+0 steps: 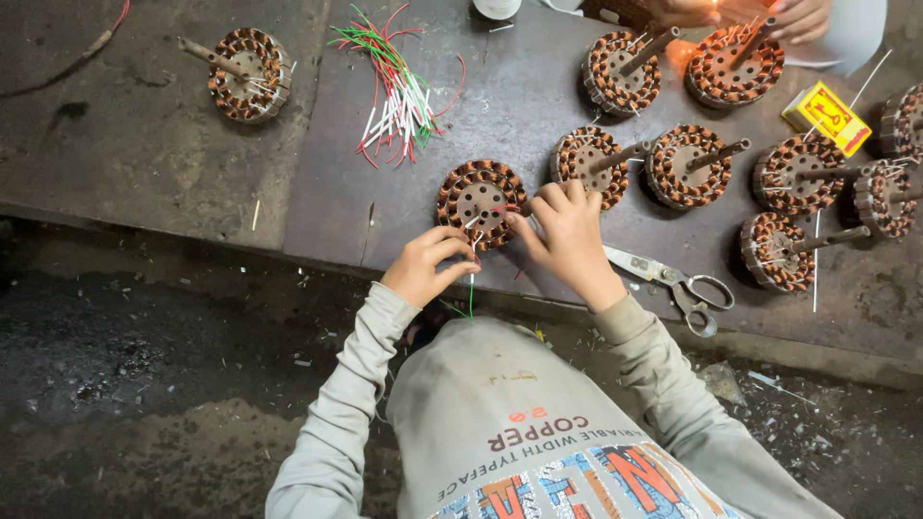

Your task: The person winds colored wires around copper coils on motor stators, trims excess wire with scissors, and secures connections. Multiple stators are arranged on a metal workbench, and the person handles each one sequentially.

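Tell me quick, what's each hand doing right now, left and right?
Left hand: closed, pinching a thin green wire at the near edge of the copper-wound stator.
Right hand: fingers curled, pinching at the stator's leads; exactly what it grips cannot be told.

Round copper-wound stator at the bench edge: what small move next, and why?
Probably draw the thin green wire up with the left hand while the right hand steadies the round copper-wound stator: its end hangs loose below the bench edge.
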